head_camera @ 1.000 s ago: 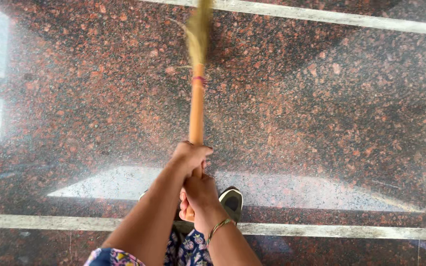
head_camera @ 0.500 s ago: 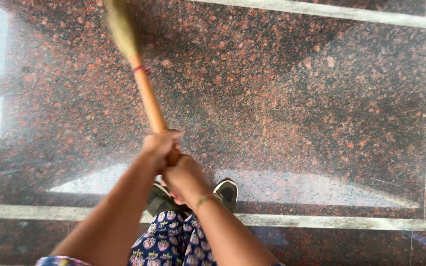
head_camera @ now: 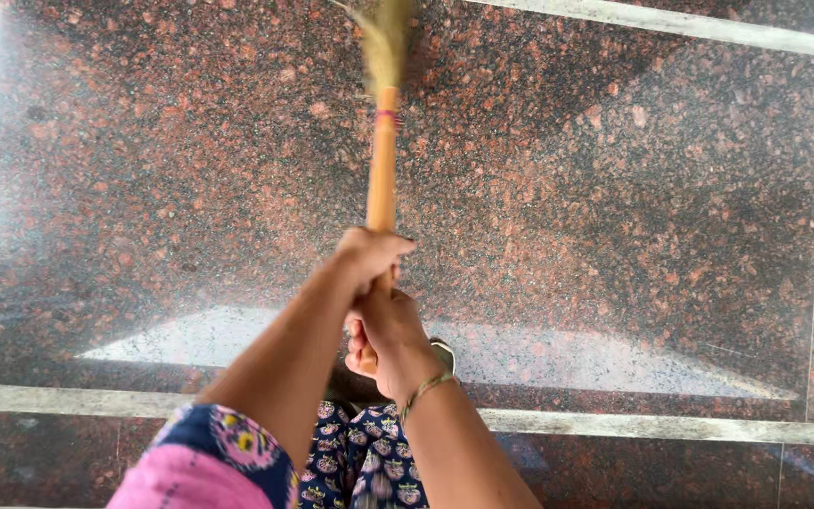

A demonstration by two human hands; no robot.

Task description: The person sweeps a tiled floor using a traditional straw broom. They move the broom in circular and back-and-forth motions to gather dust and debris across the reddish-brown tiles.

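Now broom upright, bristles pointing away

No packages, labels, signs or screens show anywhere in view.

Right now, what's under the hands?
Under the left hand and right hand: the orange broom handle, gripped by both. Below, a shoe tip on the granite floor; the handle's end is covered.
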